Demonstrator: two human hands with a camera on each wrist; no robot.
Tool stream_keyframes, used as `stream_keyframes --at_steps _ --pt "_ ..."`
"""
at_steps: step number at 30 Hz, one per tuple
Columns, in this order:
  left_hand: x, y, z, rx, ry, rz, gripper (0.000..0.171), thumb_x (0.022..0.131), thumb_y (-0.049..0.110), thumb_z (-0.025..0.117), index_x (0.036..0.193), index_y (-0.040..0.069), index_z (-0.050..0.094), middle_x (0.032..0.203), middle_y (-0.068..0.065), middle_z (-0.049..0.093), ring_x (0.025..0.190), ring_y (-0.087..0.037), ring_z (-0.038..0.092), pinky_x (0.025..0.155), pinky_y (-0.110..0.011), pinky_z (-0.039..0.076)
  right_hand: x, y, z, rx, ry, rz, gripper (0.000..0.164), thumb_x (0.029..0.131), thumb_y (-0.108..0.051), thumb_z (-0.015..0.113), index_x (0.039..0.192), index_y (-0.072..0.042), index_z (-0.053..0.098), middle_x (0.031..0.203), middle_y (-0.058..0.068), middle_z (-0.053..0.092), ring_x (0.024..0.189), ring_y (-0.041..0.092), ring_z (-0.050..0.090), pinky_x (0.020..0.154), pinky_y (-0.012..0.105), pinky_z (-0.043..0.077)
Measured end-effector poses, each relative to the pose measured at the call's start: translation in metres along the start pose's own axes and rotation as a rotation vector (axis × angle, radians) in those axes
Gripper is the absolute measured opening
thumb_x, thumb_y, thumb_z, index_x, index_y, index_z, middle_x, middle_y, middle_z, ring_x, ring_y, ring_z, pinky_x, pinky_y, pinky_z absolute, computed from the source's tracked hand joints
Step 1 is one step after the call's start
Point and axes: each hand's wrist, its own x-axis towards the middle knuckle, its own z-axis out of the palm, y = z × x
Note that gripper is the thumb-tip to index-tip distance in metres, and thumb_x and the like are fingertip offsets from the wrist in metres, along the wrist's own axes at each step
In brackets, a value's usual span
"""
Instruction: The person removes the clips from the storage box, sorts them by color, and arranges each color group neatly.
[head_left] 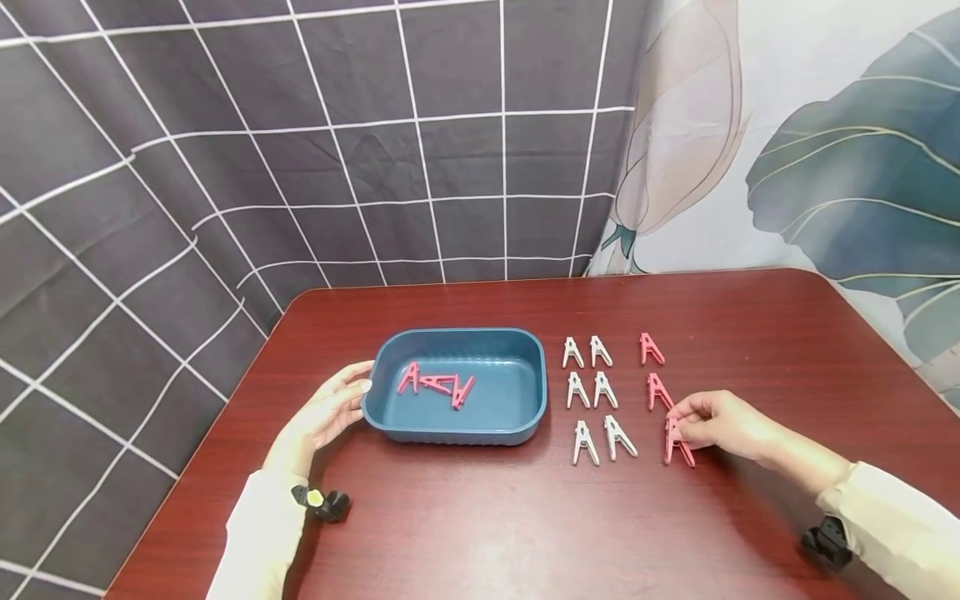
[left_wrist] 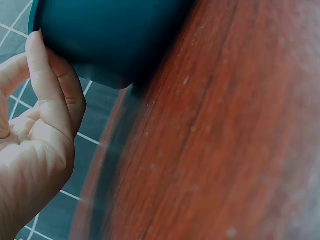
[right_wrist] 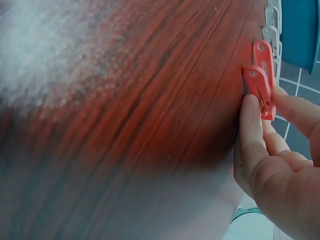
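Observation:
My right hand (head_left: 723, 425) pinches a pink clothespin (head_left: 678, 448) by its upper end, thumb and fingers on either side. In the right wrist view, the two legs of this clothespin (right_wrist: 259, 82) point away from the fingertips. Two more pink clothespins, a nearer one (head_left: 657, 390) and a farther one (head_left: 651, 348), stand in line beyond that hand. At the left, my left hand (head_left: 330, 410) holds the end of a blue basin (head_left: 457, 436), its bent fingers against the wall near the rim. Three pink clothespins (head_left: 437, 383) lie inside.
Several white clothespins (head_left: 576, 390) stand in two columns between the basin and the pink ones. All of this is on a dark red wooden table (head_left: 450, 517). A grey checked cloth (head_left: 457, 158) and a floral cloth (head_left: 825, 167) hang behind it.

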Motion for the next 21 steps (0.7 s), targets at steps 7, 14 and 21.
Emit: stream_keyframes --at_steps 7,14,21 --pt "0.002 -0.005 -0.002 -0.030 -0.015 0.015 0.037 0.099 -0.006 0.031 0.123 0.017 0.047 0.101 0.001 0.067 0.089 -0.009 0.066 0.075 -0.024 0.055 -0.001 -0.003 0.002 -0.064 0.057 0.016 0.025 0.085 0.001 0.060 0.101 0.019 0.057 0.087 0.016 0.069 0.071 -0.001 0.062 0.066 0.021 0.055" --pt "0.007 -0.020 -0.016 0.010 -0.030 0.045 0.038 0.100 -0.005 0.031 0.125 0.019 0.048 0.104 0.001 0.067 0.091 -0.010 0.066 0.077 -0.025 0.055 0.003 -0.014 0.004 -0.117 0.164 0.016 0.023 0.084 0.001 0.062 0.100 0.016 0.059 0.084 0.015 0.069 0.068 0.004 0.064 0.064 0.021 0.055" --pt "0.009 -0.022 -0.019 0.014 -0.051 0.075 0.036 0.100 -0.002 0.035 0.127 0.018 0.047 0.106 0.001 0.067 0.094 -0.010 0.066 0.078 -0.026 0.055 0.013 -0.040 0.007 -0.188 0.279 -0.088 0.020 0.083 0.002 0.064 0.100 0.012 0.061 0.081 0.010 0.067 0.066 0.004 0.059 0.060 0.019 0.052"
